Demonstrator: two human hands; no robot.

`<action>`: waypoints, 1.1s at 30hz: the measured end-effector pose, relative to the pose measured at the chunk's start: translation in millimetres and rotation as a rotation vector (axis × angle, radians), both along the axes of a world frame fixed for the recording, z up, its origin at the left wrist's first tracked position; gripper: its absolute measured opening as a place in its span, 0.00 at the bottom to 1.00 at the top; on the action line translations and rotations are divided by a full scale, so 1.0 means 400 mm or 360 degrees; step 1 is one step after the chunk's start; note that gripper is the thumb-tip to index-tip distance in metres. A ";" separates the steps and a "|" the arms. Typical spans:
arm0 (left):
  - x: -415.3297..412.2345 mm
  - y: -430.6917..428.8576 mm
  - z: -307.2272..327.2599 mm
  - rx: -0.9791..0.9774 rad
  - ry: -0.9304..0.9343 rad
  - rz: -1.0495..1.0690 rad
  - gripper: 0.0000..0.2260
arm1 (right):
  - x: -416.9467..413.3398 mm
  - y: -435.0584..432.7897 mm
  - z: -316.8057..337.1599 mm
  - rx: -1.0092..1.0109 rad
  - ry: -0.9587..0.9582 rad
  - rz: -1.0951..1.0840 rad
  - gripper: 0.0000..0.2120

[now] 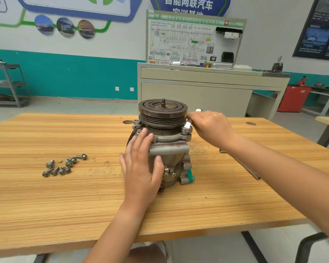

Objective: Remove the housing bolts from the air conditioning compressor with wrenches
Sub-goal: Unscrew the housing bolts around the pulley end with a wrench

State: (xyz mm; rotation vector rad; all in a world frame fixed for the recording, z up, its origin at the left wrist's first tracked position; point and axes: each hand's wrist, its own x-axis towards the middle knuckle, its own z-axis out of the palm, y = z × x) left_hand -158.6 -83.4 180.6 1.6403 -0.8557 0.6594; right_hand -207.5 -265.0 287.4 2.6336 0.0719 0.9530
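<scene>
Bracing compressor (179, 164), upright mid-table (65, 196), with left hand (141, 168): fingers (141, 138) straight, flat on housing (169, 149). Right hand (211, 128) curled round wrench (187, 126) at upper flange (171, 138). Casting likely heavy, rigid; hold housing, not pulley (162, 111), which may spin.

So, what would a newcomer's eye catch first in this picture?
First the compressor, standing upright in the middle of the wooden table, its dark pulley on top. The left hand presses on its near side, while the right hand holds a wrench at its upper right. Loose bolts lie on the table to its left.
</scene>
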 end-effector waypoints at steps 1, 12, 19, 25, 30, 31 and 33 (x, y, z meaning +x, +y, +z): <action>-0.002 0.001 0.001 0.0008 0.0013 0.0010 0.21 | -0.009 0.002 -0.001 0.0090 -0.0080 0.0022 0.05; -0.010 -0.005 0.004 -0.0005 0.0039 0.0008 0.20 | -0.233 0.114 0.026 0.0022 0.0220 -0.0727 0.23; -0.005 -0.002 0.001 -0.0006 0.0006 0.0026 0.20 | -0.208 0.199 0.055 -0.0124 0.0531 -0.0914 0.25; -0.005 -0.007 -0.002 -0.0037 -0.0015 0.0039 0.20 | -0.191 0.261 0.060 -0.0281 0.0744 -0.0930 0.28; -0.004 -0.009 0.000 -0.0040 0.0001 0.0044 0.20 | -0.193 0.228 0.115 -0.0625 0.0875 -0.0872 0.26; -0.004 -0.009 -0.001 -0.0036 -0.0003 0.0052 0.20 | -0.191 0.211 0.131 -0.0696 0.0866 -0.0839 0.24; -0.005 -0.010 -0.001 -0.0030 0.0003 0.0067 0.20 | -0.183 0.167 0.153 -0.0782 0.0797 -0.0833 0.21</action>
